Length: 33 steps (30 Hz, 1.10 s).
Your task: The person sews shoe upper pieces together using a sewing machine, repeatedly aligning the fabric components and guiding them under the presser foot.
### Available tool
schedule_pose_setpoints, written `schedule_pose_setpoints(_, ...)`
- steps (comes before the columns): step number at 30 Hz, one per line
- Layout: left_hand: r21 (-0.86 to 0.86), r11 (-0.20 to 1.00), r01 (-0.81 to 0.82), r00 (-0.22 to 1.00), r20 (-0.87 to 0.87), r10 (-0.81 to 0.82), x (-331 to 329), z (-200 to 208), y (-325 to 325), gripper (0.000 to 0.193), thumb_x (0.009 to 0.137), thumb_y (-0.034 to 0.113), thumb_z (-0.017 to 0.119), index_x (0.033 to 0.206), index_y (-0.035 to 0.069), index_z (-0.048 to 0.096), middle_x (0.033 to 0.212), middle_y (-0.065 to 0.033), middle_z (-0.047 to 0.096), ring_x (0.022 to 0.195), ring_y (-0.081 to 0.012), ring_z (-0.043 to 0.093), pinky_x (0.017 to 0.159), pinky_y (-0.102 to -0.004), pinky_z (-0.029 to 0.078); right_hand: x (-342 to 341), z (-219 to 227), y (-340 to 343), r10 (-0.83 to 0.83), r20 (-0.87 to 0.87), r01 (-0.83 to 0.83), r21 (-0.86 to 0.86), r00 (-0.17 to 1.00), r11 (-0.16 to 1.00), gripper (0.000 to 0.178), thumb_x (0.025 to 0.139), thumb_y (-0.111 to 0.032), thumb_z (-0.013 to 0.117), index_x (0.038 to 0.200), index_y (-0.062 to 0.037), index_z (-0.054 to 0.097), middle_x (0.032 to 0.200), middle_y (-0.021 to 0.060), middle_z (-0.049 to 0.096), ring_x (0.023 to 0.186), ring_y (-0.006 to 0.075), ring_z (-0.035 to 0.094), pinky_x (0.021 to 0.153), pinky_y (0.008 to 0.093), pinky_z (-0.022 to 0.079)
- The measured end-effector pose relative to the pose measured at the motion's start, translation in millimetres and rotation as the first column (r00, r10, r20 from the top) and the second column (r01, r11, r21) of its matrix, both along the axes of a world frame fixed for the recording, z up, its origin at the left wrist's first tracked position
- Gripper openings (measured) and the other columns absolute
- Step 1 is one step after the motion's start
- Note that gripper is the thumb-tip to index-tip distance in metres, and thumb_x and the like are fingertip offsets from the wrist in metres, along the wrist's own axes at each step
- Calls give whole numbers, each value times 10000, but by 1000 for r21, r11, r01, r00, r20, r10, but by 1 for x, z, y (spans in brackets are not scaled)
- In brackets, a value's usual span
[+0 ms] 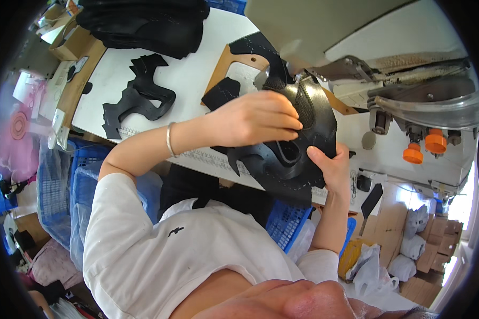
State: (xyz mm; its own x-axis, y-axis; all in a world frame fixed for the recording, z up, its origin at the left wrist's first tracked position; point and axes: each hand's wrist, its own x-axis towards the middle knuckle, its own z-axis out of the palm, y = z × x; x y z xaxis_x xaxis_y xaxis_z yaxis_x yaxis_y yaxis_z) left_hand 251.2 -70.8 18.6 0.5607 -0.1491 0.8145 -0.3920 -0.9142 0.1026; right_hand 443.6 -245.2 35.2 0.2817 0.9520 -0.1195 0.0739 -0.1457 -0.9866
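black panel [321,126], overhanging the white table's [191,90] near edge below the machine head [298,26], is gripped at its side by the right hand [332,166], while the left hand [258,119] curls over it, fingertips bunched by the mesh inset [305,103], whether pinching anything i cannot tell. work looks partway: mesh and light dotted edge lines are in place, what remains is unclear. farther off, a loose black cut-out [143,85] and a dark stack [143,26] lie unjoined to it.
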Motion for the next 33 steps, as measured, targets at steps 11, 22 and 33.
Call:
schedule_pose_setpoints(11,377,762,-527,833,407,375,-12,-18,-17,207,719,26,684,910,-42,721,883,-117,650,842,-218,645,616,-260,534,6,0,-1,0,-24,0,15,1000,1000,199,819,-159,762,900,6,684,816,-1,669,695,56,586,620,230,485)
schedule_pose_setpoints(22,320,800,-508,845,367,389,-8,-12,-25,184,709,9,721,883,-50,727,884,-118,662,835,-233,666,592,-261,550,18,9,4,57,-77,-62,-66,995,996,203,811,-152,755,910,12,689,825,23,680,720,74,612,638,241,504)
schedule_pose_setpoints(33,358,817,-452,872,371,320,-16,-14,-8,194,700,12,734,883,-53,730,884,-120,662,822,-233,668,598,-268,564,-8,-2,-1,-31,-99,34,24,995,999,113,835,-79,714,909,-3,677,812,-2,666,686,53,580,619,227,484)
